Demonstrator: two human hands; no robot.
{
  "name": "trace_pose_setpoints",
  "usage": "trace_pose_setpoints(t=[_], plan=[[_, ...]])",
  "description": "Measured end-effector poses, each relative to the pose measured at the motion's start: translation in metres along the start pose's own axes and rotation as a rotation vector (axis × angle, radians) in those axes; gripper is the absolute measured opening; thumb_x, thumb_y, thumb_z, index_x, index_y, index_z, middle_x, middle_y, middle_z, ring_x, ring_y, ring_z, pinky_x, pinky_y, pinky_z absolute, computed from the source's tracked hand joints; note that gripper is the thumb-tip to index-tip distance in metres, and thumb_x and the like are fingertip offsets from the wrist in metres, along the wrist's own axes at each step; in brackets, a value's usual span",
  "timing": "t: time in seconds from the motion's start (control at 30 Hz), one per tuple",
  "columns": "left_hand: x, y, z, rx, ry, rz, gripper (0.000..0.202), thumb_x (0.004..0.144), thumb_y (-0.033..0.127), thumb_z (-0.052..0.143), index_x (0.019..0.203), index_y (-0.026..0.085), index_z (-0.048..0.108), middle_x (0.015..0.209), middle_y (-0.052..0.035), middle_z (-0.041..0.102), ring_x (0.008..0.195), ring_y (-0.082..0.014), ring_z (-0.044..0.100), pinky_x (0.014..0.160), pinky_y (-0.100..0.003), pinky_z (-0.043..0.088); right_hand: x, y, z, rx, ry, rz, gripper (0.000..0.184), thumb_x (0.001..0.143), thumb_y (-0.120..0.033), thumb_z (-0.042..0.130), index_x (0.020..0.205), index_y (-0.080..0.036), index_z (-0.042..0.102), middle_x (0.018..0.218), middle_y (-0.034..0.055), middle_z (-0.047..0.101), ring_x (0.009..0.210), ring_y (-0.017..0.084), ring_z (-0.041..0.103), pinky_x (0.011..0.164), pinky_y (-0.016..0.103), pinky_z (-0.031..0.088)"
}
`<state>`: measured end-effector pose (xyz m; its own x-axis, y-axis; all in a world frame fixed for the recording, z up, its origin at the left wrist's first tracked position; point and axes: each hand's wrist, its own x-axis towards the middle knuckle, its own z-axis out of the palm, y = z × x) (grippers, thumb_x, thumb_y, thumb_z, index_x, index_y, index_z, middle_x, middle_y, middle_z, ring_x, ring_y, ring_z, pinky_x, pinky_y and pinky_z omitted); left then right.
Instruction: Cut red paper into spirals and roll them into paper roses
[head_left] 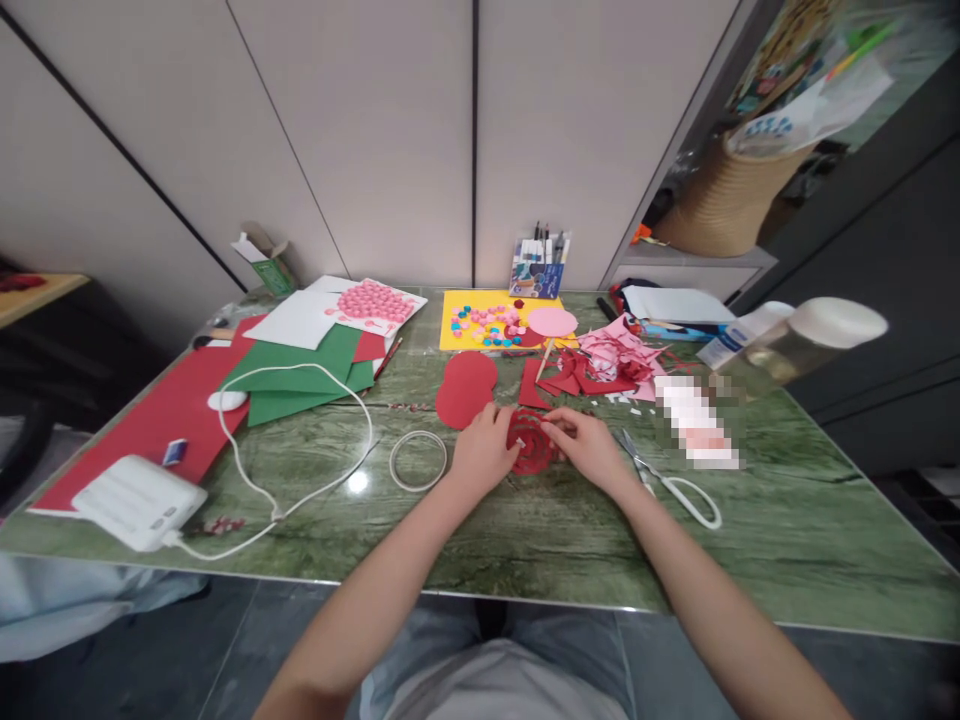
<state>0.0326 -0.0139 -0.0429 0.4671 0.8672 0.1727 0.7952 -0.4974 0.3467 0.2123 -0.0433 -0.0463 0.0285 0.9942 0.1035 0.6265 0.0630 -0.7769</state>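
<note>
A red paper spiral (534, 446) lies on the green table between my two hands. My left hand (487, 446) grips its left side, with the thumb near a small white piece on the paper. At its right edge, my right hand (583, 448) pinches the paper between thumb and fingertips. Red paper circles (466, 388) lie just beyond my left hand. A roll of tape (418, 461) rests flat to the left, and white-handled scissors (670, 481) lie to the right of my right hand.
Red and pink paper scraps (611, 358) are heaped behind my right hand. A yellow sheet (480, 320) bears small coloured pieces. Green paper (300, 365), a white cable (369, 420) and a white power bank (139, 502) occupy the left. A clear container (814, 340) stands at right.
</note>
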Motion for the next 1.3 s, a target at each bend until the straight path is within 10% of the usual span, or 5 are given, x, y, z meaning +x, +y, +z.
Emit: trace_pose_setpoints(t=[0.3,0.63,0.9,1.3], plan=[[-0.004,0.008,-0.007,-0.228,0.069,0.069,0.029,0.076,0.026,0.058,0.104,0.021,0.054,0.099,-0.0064,0.055,0.098,-0.0212,0.051,0.087,-0.034,0.041,-0.004,-0.009,-0.001,0.022,-0.114,-0.039,0.02,0.083,-0.03,0.049,0.093,-0.022,0.063,0.063,-0.0012,0.066,0.05,0.014,0.06,0.052,0.024,0.045],[0.002,0.0,-0.002,-0.887,-0.104,-0.179,0.021,0.079,0.027,0.052,0.095,0.017,0.061,0.064,0.0002,0.063,0.053,-0.0121,0.057,0.055,-0.023,0.044,-0.006,-0.015,-0.001,0.238,-0.118,0.012,0.02,0.081,-0.032,0.054,0.096,-0.021,0.061,0.052,-0.0051,0.056,0.045,0.013,0.053,0.047,0.023,0.042],[0.001,0.003,-0.013,-0.577,0.097,-0.047,0.011,0.07,0.028,0.065,0.076,0.02,0.069,0.076,-0.0015,0.057,0.074,-0.0143,0.054,0.068,-0.025,0.041,-0.005,-0.017,-0.006,0.319,-0.179,0.023,0.018,0.079,-0.035,0.056,0.083,-0.019,0.061,0.06,-0.0037,0.057,0.045,0.01,0.052,0.045,0.021,0.041],[0.009,-0.007,0.003,-1.19,-0.258,-0.266,0.015,0.068,0.028,0.064,0.073,0.014,0.06,0.063,0.0001,0.061,0.048,-0.0087,0.053,0.052,-0.022,0.041,0.015,0.004,-0.01,0.023,0.03,0.009,0.03,0.09,-0.038,0.035,0.093,-0.016,0.056,0.07,0.0029,0.063,0.051,0.013,0.06,0.047,0.023,0.046]])
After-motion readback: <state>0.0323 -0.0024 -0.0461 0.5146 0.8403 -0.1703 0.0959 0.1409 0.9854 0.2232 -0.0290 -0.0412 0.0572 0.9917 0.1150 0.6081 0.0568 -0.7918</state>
